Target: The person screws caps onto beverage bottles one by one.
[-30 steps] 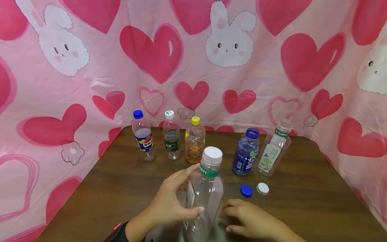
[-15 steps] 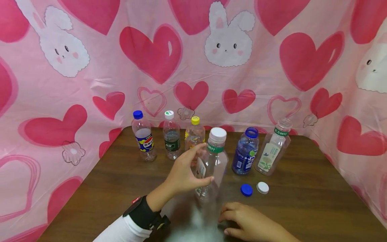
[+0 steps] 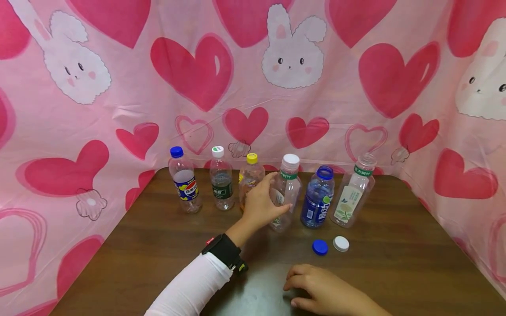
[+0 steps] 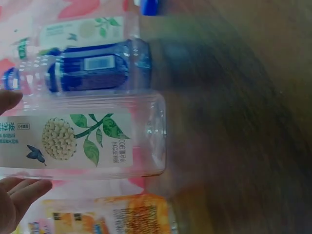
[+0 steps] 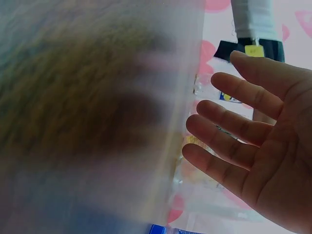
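Observation:
My left hand [image 3: 262,199] grips a clear plastic bottle [image 3: 290,188] with a white cap and green neck band, thumb on one side and fingers on the other. The bottle stands upright in the row, between a yellow-capped bottle [image 3: 251,173] and a blue-tinted uncapped bottle [image 3: 318,199]. In the left wrist view, its label [image 4: 73,139] shows a pale flower head and green leaves. My right hand [image 3: 320,287] holds nothing near the front of the table, its fingers loosely bent; in the right wrist view they are spread apart.
A blue cap [image 3: 320,247] and a white cap [image 3: 341,243] lie on the wooden table [image 3: 138,263]. At right stands an uncapped clear bottle [image 3: 352,195]. A blue-capped bottle [image 3: 186,184] and a white-capped bottle [image 3: 222,182] stand left. A pink heart-print cloth [image 3: 130,87] hangs behind.
My left hand has carried the white-capped bottle from the near middle of the table forward into the gap in the row. My right hand has stayed about where it was.

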`<state>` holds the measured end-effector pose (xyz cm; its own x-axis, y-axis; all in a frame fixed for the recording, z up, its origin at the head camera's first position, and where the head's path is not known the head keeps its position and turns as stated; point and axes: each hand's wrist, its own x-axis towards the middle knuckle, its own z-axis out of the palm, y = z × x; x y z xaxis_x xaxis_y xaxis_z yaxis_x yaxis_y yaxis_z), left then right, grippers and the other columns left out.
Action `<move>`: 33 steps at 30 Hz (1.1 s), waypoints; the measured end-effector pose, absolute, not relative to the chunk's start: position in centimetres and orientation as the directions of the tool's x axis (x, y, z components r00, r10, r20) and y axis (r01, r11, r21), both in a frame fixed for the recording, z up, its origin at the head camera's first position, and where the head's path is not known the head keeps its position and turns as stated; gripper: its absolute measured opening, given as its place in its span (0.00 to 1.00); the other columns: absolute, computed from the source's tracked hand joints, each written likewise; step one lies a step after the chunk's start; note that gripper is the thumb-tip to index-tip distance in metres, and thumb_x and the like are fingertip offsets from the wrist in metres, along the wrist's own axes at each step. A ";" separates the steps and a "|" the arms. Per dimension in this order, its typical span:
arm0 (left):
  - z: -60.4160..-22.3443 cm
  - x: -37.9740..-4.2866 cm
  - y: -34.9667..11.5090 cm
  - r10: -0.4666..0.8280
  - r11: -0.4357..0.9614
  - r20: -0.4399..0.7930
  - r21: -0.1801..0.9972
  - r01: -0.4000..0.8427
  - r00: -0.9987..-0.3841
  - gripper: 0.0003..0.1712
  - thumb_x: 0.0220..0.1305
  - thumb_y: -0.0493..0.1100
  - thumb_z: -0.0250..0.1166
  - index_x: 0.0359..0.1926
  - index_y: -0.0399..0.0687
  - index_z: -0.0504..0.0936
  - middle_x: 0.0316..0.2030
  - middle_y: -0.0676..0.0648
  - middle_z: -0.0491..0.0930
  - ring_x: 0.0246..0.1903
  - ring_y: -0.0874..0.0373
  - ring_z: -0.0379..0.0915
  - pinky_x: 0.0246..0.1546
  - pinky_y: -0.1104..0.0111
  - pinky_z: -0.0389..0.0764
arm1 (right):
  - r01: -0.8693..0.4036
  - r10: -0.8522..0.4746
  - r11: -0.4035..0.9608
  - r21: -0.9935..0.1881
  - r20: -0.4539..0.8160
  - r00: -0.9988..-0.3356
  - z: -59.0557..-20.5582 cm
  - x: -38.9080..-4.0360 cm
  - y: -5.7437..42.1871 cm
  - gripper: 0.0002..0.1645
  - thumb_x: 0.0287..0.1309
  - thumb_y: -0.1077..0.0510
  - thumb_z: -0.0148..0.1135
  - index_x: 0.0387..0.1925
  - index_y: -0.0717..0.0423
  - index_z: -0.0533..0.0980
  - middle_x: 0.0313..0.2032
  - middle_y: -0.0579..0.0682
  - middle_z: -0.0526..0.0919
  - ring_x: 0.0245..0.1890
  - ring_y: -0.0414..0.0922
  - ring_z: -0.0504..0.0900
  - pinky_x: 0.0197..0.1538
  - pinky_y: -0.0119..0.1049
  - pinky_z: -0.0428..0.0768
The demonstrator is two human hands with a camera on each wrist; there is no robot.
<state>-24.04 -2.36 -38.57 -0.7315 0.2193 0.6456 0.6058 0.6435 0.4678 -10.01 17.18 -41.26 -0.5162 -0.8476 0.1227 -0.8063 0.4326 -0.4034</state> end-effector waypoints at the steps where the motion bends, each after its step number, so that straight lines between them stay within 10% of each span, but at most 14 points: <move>1: -38.7 -24.3 -2.2 0.211 0.651 0.644 0.468 0.597 -0.735 0.51 0.42 0.59 0.80 0.64 0.47 0.66 0.50 0.45 0.82 0.46 0.53 0.80 0.39 0.64 0.83 | -0.800 -0.847 0.437 -0.412 0.111 -0.520 -41.2 -10.0 17.1 0.12 0.63 0.51 0.64 0.46 0.47 0.82 0.45 0.37 0.77 0.44 0.32 0.75 0.45 0.32 0.80; 15: -39.1 -26.8 0.6 0.121 0.825 0.644 0.358 0.437 -0.756 0.59 0.46 0.61 0.77 0.71 0.38 0.60 0.52 0.38 0.74 0.40 0.46 0.81 0.39 0.60 0.84 | -0.837 -0.855 0.414 -0.358 0.164 -0.493 -41.8 -10.3 16.6 0.11 0.62 0.51 0.65 0.45 0.47 0.81 0.44 0.38 0.77 0.44 0.32 0.76 0.45 0.32 0.80; 21: -39.2 -26.8 0.9 0.109 0.832 0.675 0.339 0.438 -0.730 0.62 0.46 0.58 0.78 0.71 0.31 0.54 0.62 0.35 0.71 0.57 0.45 0.73 0.56 0.58 0.76 | -0.857 -0.860 0.395 -0.332 0.194 -0.472 -41.9 -10.4 16.6 0.11 0.61 0.51 0.66 0.45 0.47 0.81 0.44 0.38 0.77 0.44 0.33 0.76 0.45 0.32 0.79; 30: -39.3 -25.0 1.6 0.124 0.713 0.864 0.265 0.649 -0.488 0.51 0.46 0.54 0.79 0.63 0.32 0.66 0.57 0.36 0.71 0.57 0.45 0.69 0.61 0.58 0.71 | -0.795 -0.852 0.421 -0.437 0.110 -0.512 -41.8 -10.4 16.6 0.11 0.64 0.51 0.63 0.46 0.48 0.81 0.44 0.37 0.78 0.43 0.31 0.75 0.46 0.32 0.80; 33: -39.1 -23.2 2.6 0.186 0.656 0.848 0.269 0.705 -0.497 0.44 0.47 0.53 0.79 0.59 0.36 0.70 0.51 0.40 0.74 0.53 0.49 0.71 0.55 0.60 0.74 | -0.776 -0.846 0.439 -0.453 0.082 -0.527 -41.7 -10.3 16.6 0.12 0.64 0.50 0.63 0.46 0.48 0.81 0.43 0.37 0.78 0.42 0.31 0.75 0.45 0.31 0.80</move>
